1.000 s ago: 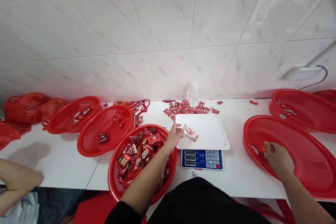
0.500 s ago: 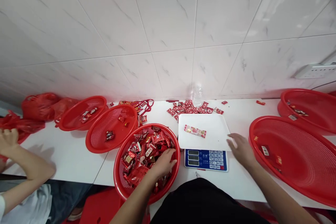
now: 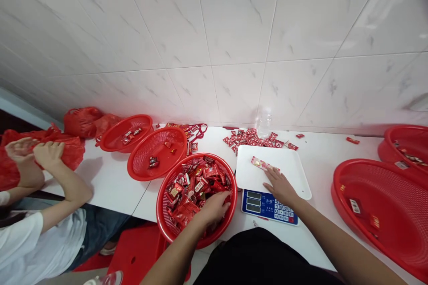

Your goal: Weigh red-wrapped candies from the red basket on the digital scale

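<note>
The left hand [image 3: 214,208] rests inside a round red plastic mesh basket [image 3: 161,213] of glossy red-wrapped sweets [image 3: 186,212], its grip impossible to tell, while the right hand [image 3: 281,188], thumb wide of the fingers, covers one end of a slim pink-and-cream packet [image 3: 258,163] on a white rectangular tray [image 3: 293,170].

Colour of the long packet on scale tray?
Pink with pale patches on the long packet; head view.

Head-worn view, facing forward and down
</note>
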Tool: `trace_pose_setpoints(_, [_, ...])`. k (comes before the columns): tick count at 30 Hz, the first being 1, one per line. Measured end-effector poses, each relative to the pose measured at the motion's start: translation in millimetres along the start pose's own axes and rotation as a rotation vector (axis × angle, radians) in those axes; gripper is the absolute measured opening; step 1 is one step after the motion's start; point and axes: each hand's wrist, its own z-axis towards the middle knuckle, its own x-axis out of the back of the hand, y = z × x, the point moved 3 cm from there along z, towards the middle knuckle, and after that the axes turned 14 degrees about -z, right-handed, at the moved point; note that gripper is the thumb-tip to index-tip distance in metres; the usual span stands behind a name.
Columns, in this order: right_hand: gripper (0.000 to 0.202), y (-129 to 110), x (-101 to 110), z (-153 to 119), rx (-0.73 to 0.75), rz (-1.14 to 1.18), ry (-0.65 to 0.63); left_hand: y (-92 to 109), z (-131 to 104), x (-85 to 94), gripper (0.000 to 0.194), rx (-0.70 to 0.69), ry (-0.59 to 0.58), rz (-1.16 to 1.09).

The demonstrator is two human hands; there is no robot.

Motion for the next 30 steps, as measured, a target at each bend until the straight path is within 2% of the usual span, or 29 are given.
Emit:
trace_pose_setpoints(2, [0.059, 8.2, -1.4, -5.6, -0.014, 0.013, 0.005, 4.4, 6.5, 9.3, 0.034, -0.071, 0.122, 0.021])
trace_pose_setpoints(5, [0.058, 13.0, -4.2, -16.2, -0.022, 0.034, 0.017, 9.1, 24.5, 26.7, 0.044, -0.130, 0.275, 0.168])
trace_pose_setpoints(7, [0.057, 12.5, -6.7, -23.3, -0.027, 0.043, 0.032, 6.0, 40.1, 35.9, 0.060, -0.081, 0.277, 0.287])
trace_pose_setpoints(9, [0.056, 10.9, -9.3, -29.5, -0.039, 0.054, 0.048, -2.8, 54.9, 42.0, 0.076, 0.031, 0.220, 0.365])
trace_pose_setpoints(11, [0.055, 9.9, -11.3, -34.8, -0.065, 0.074, 0.060, -13.4, 65.7, 44.7, 0.082, 0.133, 0.143, 0.394])
trace_pose_setpoints(13, [0.055, 9.9, -12.0, -39.7, -0.090, 0.101, 0.075, -21.1, 71.7, 45.0, 0.079, 0.167, 0.092, 0.410])
trace_pose_setpoints(16, [0.055, 11.1, -8.8, -48.1, -0.115, 0.148, 0.124, -24.1, 73.3, 45.1, 0.064, 0.126, 0.102, 0.441])
trace_pose_setpoints(20, [0.051, 12.9, -1.2, -61.5, -0.136, 0.214, 0.204, -18.2, 68.6, 49.5, 0.035, 0.091, 0.152, 0.435])
trace_pose_setpoints(23, [0.050, 12.4, 1.4, -68.8, -0.151, 0.240, 0.207, -11.3, 63.9, 57.8, 0.022, 0.078, 0.174, 0.395])
trace_pose_setpoints(26, [0.051, 9.6, 2.0, -72.2, -0.161, 0.270, 0.198, -4.4, 58.4, 71.1, 0.019, 0.052, 0.233, 0.364])
trace_pose_setpoints(30, [0.049, 2.9, 4.5, -73.8, -0.182, 0.322, 0.180, 3.0, 51.7, 93.8, 0.029, 0.050, 0.365, 0.289])
